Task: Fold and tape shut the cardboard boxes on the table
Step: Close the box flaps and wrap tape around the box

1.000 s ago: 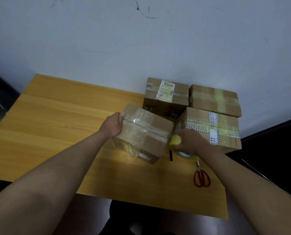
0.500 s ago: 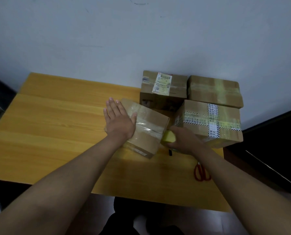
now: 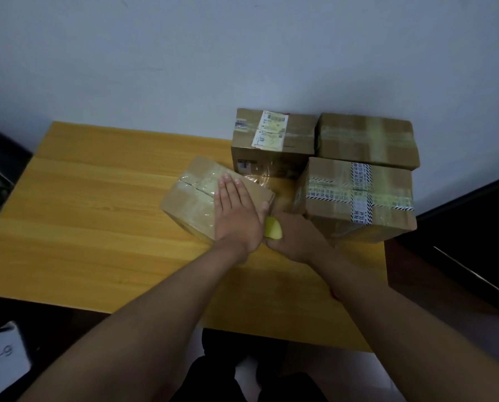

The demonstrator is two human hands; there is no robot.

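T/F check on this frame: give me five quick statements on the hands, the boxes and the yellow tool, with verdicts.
1. The left hand lies flat, fingers straight, on the tilted brown cardboard box with clear tape. True.
2. The right hand is empty. False: it grips a yellow-handled tool.
3. Four cardboard boxes sit on the yellow wooden table. True.
4. The brown box with the white shipping label is nearest the person. False: it stands at the back, by the wall.
5. The brown box with black-and-white printed tape has open flaps. False: it is taped shut.
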